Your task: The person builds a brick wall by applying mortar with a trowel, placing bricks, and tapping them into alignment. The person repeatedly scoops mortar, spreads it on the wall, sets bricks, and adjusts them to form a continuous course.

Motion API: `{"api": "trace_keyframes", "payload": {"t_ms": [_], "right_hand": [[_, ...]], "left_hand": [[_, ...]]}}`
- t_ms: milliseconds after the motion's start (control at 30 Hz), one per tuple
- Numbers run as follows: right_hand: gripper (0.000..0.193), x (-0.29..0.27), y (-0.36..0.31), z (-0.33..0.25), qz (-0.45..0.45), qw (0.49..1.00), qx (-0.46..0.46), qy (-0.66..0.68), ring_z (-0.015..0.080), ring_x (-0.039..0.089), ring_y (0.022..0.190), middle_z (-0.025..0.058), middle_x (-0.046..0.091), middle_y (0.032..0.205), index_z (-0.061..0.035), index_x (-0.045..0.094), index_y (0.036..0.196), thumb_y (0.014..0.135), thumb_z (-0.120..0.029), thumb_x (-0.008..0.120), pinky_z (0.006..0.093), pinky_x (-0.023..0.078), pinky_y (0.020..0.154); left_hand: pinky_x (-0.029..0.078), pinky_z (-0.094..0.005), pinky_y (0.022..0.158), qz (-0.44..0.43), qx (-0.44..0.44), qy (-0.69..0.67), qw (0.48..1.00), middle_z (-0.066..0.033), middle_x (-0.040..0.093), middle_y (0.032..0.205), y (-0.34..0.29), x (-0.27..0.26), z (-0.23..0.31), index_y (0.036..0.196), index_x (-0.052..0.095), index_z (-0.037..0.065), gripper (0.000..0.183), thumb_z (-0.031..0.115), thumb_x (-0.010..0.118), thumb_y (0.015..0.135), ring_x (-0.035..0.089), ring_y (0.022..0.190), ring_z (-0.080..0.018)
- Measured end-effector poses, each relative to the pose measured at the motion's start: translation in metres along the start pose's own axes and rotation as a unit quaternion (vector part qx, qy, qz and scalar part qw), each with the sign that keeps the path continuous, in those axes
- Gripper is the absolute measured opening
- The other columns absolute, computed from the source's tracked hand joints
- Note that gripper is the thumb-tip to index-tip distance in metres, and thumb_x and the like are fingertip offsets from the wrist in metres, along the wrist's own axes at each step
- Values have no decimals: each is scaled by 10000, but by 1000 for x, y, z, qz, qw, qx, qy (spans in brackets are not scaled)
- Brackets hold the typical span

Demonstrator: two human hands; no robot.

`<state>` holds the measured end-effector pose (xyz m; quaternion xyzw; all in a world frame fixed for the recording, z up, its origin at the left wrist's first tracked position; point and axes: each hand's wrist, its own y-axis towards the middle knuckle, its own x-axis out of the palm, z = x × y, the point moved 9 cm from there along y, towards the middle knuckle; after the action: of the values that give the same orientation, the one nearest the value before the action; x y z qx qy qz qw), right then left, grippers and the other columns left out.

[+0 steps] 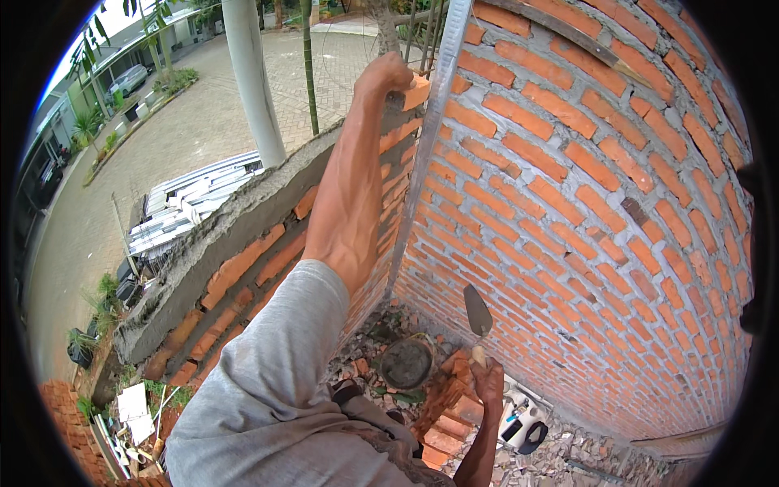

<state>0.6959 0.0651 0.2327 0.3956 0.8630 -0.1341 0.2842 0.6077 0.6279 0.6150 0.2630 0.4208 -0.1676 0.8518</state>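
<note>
Down below the trowel (477, 312), a bucket (433, 354) of grey mortar (406, 363).

The left hand (385, 73) obscures part of the brick (417, 94) beneath it; its fingers on the far side are out of sight. The right hand (488, 381) conceals the lower handle of the trowel (478, 313). The right forearm (480, 454) is cut off at the lower edge. The grey sleeve (276, 325) screens a stretch of the low wall (243, 266). The tall brick wall (588, 207) runs into the dark rim. The distant parked car (130, 79) is too small for detail.
</note>
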Motion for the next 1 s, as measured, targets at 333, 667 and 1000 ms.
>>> {"api": "trace_keyframes", "payload": {"t_ms": [333,667,1000], "right_hand": [[488,18,79,-199,-72,984,-75,148,115,540,538,51,597,709,60,563,1219,959,-343,653,319,451,485],[353,105,164,-311,-8,929,-233,287,95,526,585,22,571,758,-34,562,1177,1032,-353,524,304,460,497],[299,163,170,-325,-63,889,-180,416,104,534,548,29,593,736,-22,589,1155,1045,-285,501,300,479,486]], "left_hand": [[524,-436,930,1,-1,9,1000,-243,666,1174,11,0,-5,1090,702,-7,400,177,654,738,642,1109,-387],[517,-433,943,-6,-18,-2,1000,-238,658,1199,15,4,-5,1122,693,-5,397,131,631,755,634,1132,-382],[526,-443,918,39,8,8,999,-253,672,1152,14,1,-1,1066,716,-7,357,138,639,750,651,1094,-392]]}}
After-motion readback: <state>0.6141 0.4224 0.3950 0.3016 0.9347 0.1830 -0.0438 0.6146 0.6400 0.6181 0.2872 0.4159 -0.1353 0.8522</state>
